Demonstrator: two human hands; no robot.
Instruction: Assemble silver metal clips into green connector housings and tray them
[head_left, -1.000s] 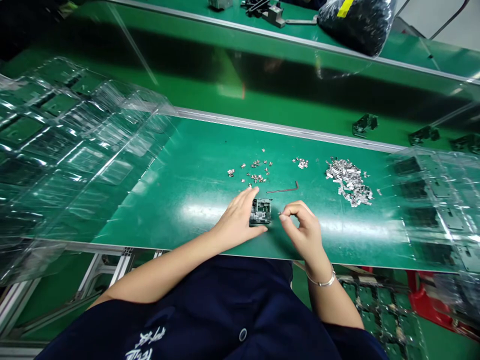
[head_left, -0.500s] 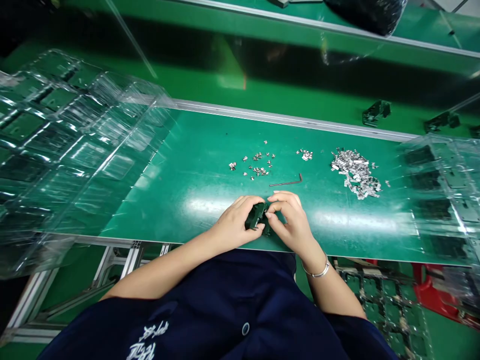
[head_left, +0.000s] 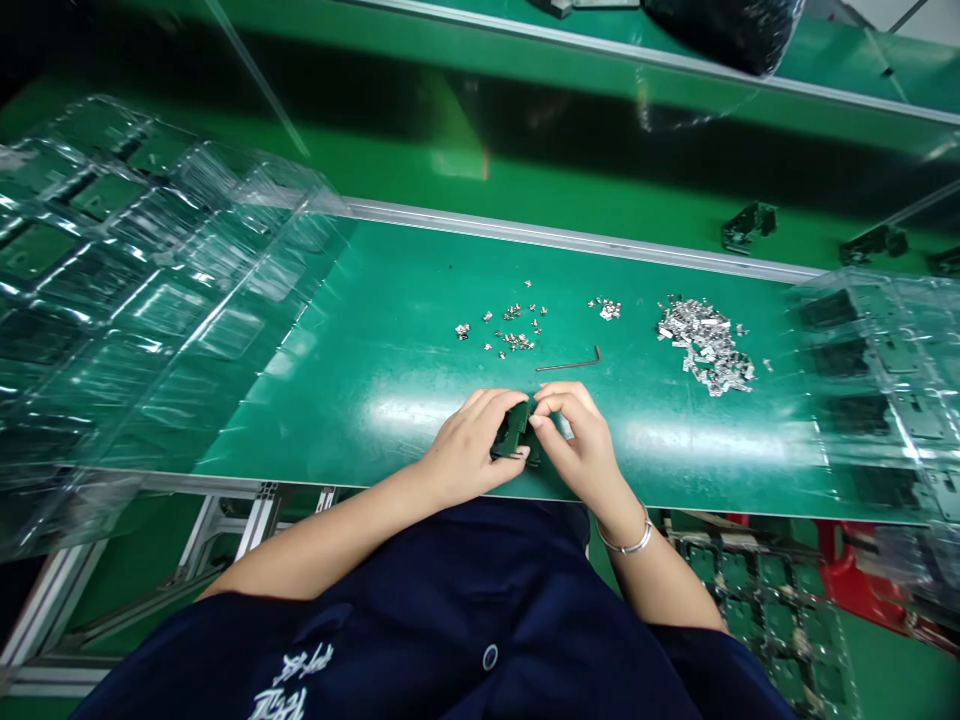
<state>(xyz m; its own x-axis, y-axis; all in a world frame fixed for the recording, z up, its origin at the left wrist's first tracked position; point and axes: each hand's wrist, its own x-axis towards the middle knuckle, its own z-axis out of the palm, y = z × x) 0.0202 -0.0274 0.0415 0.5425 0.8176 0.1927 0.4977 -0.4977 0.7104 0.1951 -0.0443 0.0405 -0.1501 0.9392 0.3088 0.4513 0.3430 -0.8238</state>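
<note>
Close to the front edge of the green table, my left hand (head_left: 474, 440) grips a small dark green circuit board part (head_left: 514, 430) between thumb and fingers. Thumb and forefinger of my right hand (head_left: 576, 432) are pinched at its right side; whatever sits between those fingertips is too small to make out. Beyond my hands lies an L-shaped hex key (head_left: 568, 361). Small metal pieces (head_left: 517, 342) are scattered past it, with a little cluster (head_left: 608, 309) to their right. A larger heap of silvery metal clips (head_left: 707, 345) lies farther right.
Clear plastic trays (head_left: 150, 300) are piled at the left. More trays (head_left: 892, 390) holding dark green parts stand at the right end. A metal rail (head_left: 525, 232) runs along the table's back, with a few dark green assemblies (head_left: 749, 227) behind it. A red stool (head_left: 855, 580) is below right.
The green part has turned slightly in my left hand, showing more of its flat face. My right fingertips stay at its right side. The whole view has shifted a little.
</note>
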